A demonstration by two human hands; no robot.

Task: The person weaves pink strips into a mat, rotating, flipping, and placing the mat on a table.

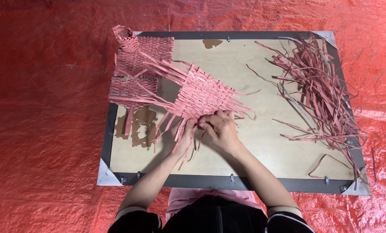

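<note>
Both hands work the near edge of a pink woven mat [200, 94] lying flat on the board [262, 142], a framed wooden panel set on a red tarp [42, 129], flat so the weave keeps square while strips get tucked. Right hand [221, 129] lies on top of the mat's near corner, fingers curled and pinched on a strip end [210, 117] at the edge; pressing down also pins the weave in place. Left hand [185, 133] sits just left of it, partly under the loose fringe [175, 129], fingers closed around hanging strips, likely holding them out of the way or keeping tension; exact grip is partly hidden by the strips.

Beyond and to the left of the left hand, finished woven pieces [134, 71] are stacked, one with a small rolled tube [126, 38] at the far corner, parked clear of the working edge. Well right of the right hand, a loose pile of pink strips [318, 86] sprawls along the board's side, within reach as supply.
</note>
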